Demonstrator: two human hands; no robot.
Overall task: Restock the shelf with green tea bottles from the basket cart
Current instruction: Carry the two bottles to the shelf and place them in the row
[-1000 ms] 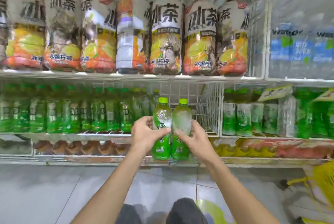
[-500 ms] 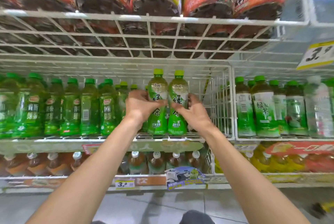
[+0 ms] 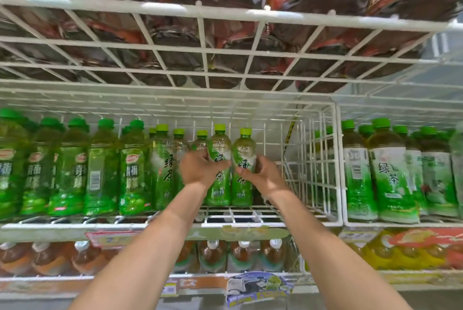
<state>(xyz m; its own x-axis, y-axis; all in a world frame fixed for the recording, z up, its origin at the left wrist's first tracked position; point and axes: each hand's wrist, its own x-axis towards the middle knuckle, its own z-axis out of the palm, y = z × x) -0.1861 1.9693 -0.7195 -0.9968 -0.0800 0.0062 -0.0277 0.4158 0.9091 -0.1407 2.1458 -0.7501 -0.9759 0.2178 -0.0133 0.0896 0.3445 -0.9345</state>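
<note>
Left hand (image 3: pixel 200 170) and right hand (image 3: pixel 263 177): each wraps one upright green tea bottle, left bottle (image 3: pixel 221 149) and right bottle (image 3: pixel 244 157) side by side. Bases at the wire shelf (image 3: pixel 250 217) front; contact unclear. Placement judged nearly complete, release outstanding; matching stock (image 3: pixel 162 167) stands alongside, basket cart unseen.

Left hand (image 3: pixel 200 172) and right hand (image 3: pixel 265 179) close together at arm's length, both curled in a grip
</note>
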